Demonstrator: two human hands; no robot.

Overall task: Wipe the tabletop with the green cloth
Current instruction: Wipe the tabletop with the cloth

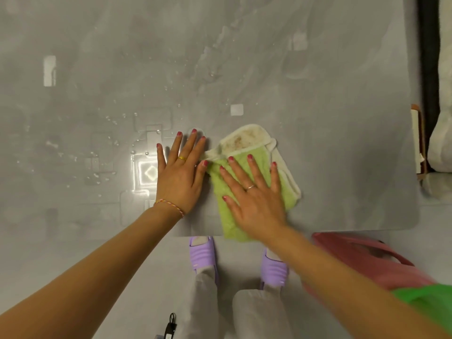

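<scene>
A green cloth (221, 182) with a cream, stained underside folded over at its far end lies near the front edge of the glossy grey tabletop (330, 133). My right hand (254, 199) presses flat on the green part, fingers spread. Just left of the cloth, my left hand (182, 172) rests flat on the bare tabletop with fingers apart, its thumb touching the cloth's left edge. Water droplets and streaks (210, 69) lie on the table beyond and to the left of my hands.
The table's front edge (342, 230) runs just below the cloth, its right edge at the far right. A pink basin (367, 260) with a green item sits on the floor at the lower right. Purple slippers (203, 253) show below the table edge.
</scene>
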